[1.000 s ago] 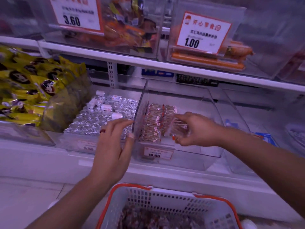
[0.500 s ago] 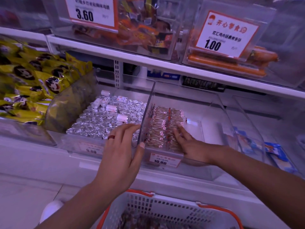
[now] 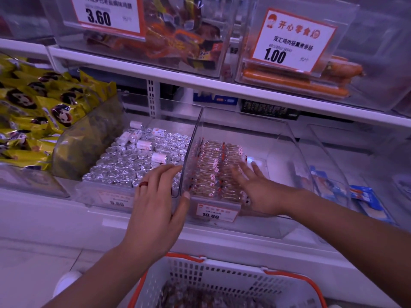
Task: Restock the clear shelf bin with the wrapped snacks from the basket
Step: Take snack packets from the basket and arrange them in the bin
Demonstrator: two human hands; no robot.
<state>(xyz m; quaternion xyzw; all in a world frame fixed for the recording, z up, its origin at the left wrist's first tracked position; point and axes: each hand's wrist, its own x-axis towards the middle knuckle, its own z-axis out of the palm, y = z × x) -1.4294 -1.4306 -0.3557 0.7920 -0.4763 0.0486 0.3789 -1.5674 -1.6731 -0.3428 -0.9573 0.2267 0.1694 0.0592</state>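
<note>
Shelf bin (image 3: pixel 287 138): right hand (image 3: pixel 255 187) flat on snacks (image 3: pixel 213 165).

This was a snack shop: white shelves (image 3: pixel 138 73) carried clear bins (image 3: pixel 233 70) of wrapped snacks, fronted by price tags (image 3: pixel 293 40) reading 3.60, 1.00 and 10.80, above a shopping basket (image 3: pixel 222 276).

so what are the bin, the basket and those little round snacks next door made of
The shelf bin looks like clear, glossy rigid plastic: you see the snacks and shelf through its walls. The basket seems to be matte white moulded plastic with slotted sides and an orange rim. The round snacks appear foil-wrapped: silver, crinkled, catching light.
</note>
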